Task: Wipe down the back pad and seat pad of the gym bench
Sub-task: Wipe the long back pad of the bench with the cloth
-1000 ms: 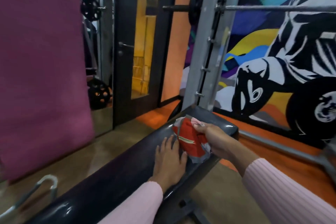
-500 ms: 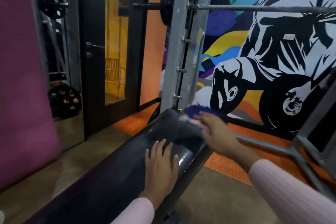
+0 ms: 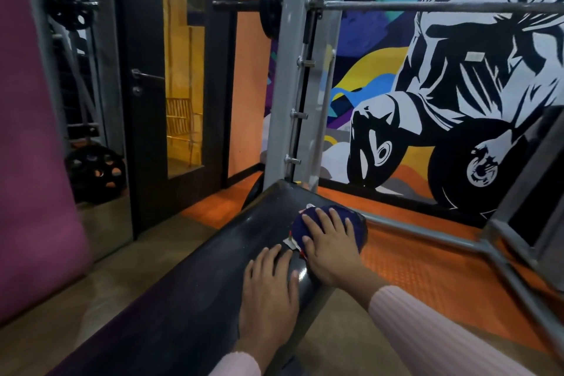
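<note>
The black bench pad (image 3: 213,272) runs from the lower left up to its far end in the middle of the head view. My right hand (image 3: 331,249) lies flat on a bunched blue cloth (image 3: 357,221) with red and white patches, pressing it onto the pad near the far right corner. My left hand (image 3: 268,287) rests palm down on the pad just behind the cloth, fingers spread, holding nothing. Both pink sleeves show at the bottom.
A grey rack upright (image 3: 300,94) stands right behind the bench end, with a loaded barbell (image 3: 427,6) across it overhead. A metal frame bar (image 3: 427,233) lies on the orange floor at right. A purple mat (image 3: 33,146) leans at left beside a door (image 3: 146,94) and weight plates (image 3: 96,172).
My right hand carried the cloth from a lifted grip down onto the far end of the pad and now presses it flat. The left hand stayed on the pad.
</note>
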A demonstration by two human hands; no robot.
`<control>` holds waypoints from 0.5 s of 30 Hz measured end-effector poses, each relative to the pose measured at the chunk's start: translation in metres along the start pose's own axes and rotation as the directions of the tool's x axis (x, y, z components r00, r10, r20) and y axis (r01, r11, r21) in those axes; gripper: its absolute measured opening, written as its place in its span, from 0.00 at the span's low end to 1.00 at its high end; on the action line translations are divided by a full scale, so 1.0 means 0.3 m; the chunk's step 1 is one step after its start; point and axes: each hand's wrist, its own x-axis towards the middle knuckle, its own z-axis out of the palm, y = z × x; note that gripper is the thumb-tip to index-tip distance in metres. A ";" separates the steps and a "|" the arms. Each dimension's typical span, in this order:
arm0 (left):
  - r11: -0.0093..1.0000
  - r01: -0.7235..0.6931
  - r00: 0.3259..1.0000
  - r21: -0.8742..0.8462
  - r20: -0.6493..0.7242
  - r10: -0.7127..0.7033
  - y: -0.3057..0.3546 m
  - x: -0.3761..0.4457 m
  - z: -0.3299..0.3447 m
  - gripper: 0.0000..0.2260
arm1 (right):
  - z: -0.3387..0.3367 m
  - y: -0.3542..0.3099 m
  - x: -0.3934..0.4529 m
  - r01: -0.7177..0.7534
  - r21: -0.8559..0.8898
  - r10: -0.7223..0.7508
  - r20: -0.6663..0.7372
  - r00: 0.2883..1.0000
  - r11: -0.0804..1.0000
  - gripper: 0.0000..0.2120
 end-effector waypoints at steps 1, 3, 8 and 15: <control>1.000 0.001 1.000 -0.010 -0.012 -0.001 -0.002 0.000 0.006 0.22 | 0.008 -0.005 0.000 0.036 -0.008 -0.036 -0.001 0.999 0.999 0.26; 1.000 -0.003 0.999 -0.024 -0.034 0.002 -0.004 -0.001 0.014 0.22 | 0.011 0.005 -0.019 0.158 -0.028 -0.157 0.023 0.987 0.987 0.29; 0.999 0.001 0.999 -0.054 -0.033 -0.003 -0.010 -0.004 0.017 0.23 | -0.030 0.144 -0.051 0.242 0.008 -0.242 0.054 0.969 0.970 0.27; 0.999 -0.012 0.999 -0.034 -0.034 0.011 -0.007 -0.012 0.016 0.23 | -0.016 0.093 0.142 0.035 -0.043 -0.033 0.035 0.999 0.998 0.24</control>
